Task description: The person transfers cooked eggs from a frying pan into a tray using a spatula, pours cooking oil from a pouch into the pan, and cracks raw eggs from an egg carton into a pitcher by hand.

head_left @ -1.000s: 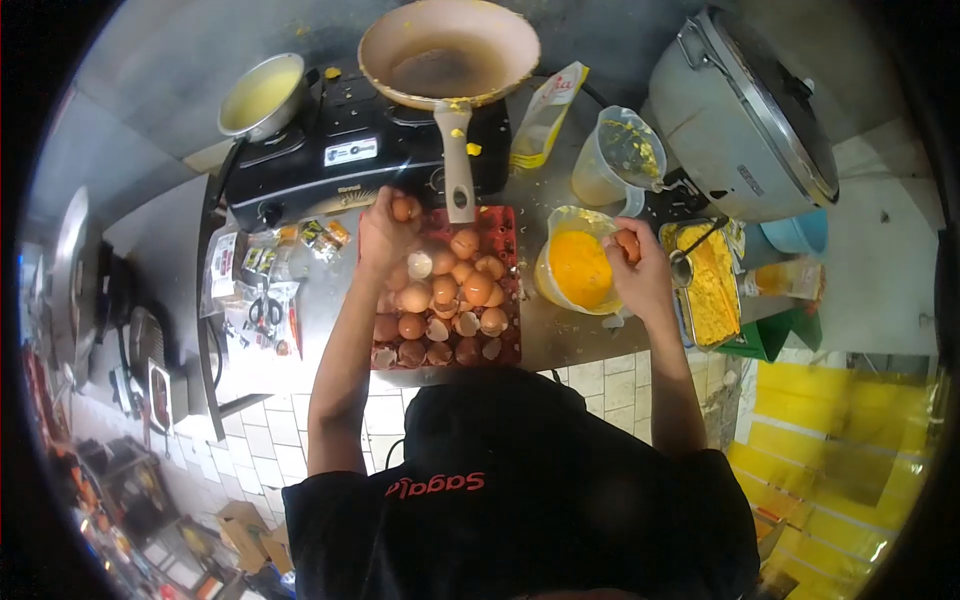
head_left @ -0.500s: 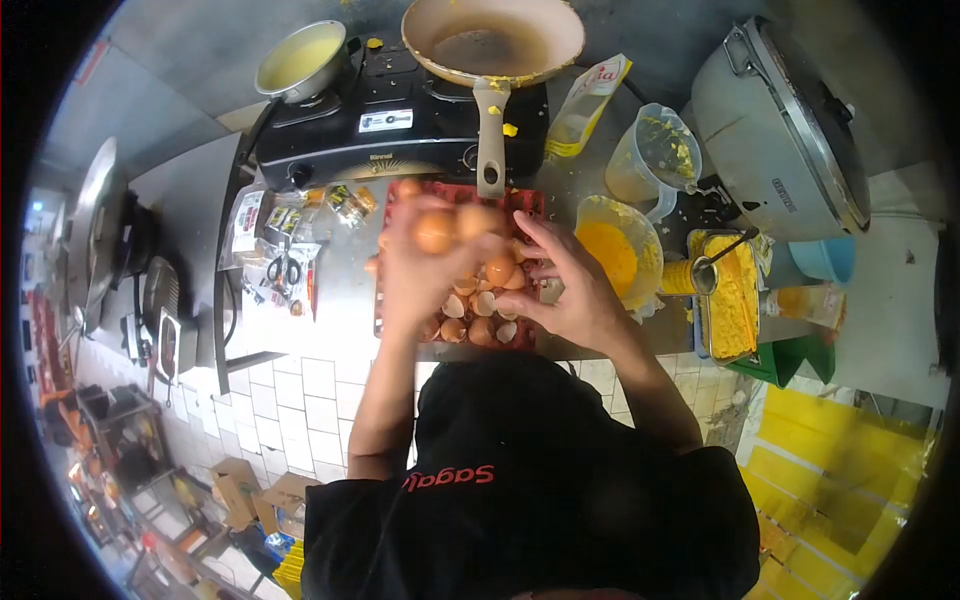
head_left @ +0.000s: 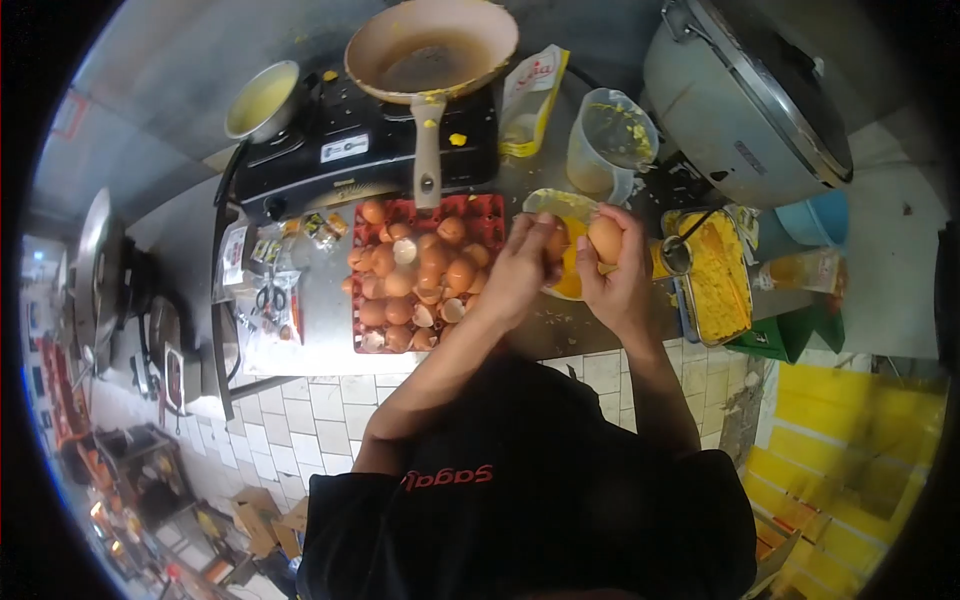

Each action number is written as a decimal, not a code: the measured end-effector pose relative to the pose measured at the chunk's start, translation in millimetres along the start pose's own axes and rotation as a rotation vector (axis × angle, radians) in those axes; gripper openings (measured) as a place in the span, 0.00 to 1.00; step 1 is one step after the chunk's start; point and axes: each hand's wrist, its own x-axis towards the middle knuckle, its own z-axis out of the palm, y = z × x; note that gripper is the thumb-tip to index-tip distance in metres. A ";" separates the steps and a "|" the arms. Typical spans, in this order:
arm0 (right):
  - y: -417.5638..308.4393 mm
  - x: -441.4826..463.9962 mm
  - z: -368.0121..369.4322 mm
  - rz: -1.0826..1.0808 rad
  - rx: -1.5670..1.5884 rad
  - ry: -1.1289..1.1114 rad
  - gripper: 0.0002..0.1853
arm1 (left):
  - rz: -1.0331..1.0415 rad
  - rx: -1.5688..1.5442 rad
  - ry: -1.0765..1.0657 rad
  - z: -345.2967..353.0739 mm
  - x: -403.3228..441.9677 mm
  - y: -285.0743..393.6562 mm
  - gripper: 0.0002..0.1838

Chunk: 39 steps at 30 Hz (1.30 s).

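My left hand (head_left: 515, 268) is closed around a brown egg (head_left: 556, 240), partly covered by my fingers. An egg (head_left: 604, 238) also sits in the grip of my right hand (head_left: 622, 285). Both hands hover over a clear bowl (head_left: 545, 198) with yellow-orange liquid egg (head_left: 573, 272) in it, and they hide part of its rim. To the left lies a red egg tray (head_left: 485, 212) heaped with brown eggs and cracked shells (head_left: 404, 250).
A frying pan (head_left: 495, 45) and a small pot (head_left: 262, 102) stand on the black stove (head_left: 345, 150). At right are a plastic jug (head_left: 607, 140), a large cooker (head_left: 740, 130), and a metal tray of yellow food (head_left: 722, 310) with a ladle (head_left: 677, 257). Scissors (head_left: 270, 297) lie left.
Both hands have moved right, from over the egg tray to over the bowl. An egg now shows in my right hand. The whole view has shifted, with the counter items displaced leftward.
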 end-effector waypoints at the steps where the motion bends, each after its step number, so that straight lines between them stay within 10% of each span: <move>1: 0.7 -1.5 -4.4 0.041 0.022 0.010 0.22 | -0.275 -0.228 0.051 0.6 -0.7 15.9 0.14; 6: 5.5 -6.3 5.3 -0.013 -0.008 -0.086 0.22 | 0.089 0.032 -0.044 8.3 0.3 -10.4 0.15; 9: 19.2 -8.2 -3.3 0.071 0.018 -0.085 0.22 | -0.345 -0.339 0.012 0.4 -0.9 12.5 0.15; 32: 43.4 -1.1 -14.2 0.275 -0.211 -0.358 0.25 | -0.437 -0.493 -0.031 -108.7 -32.4 -8.9 0.14; 39: 42.4 0.0 -8.2 0.279 -0.268 -0.337 0.26 | -0.163 0.146 0.447 -174.8 -8.5 5.7 0.16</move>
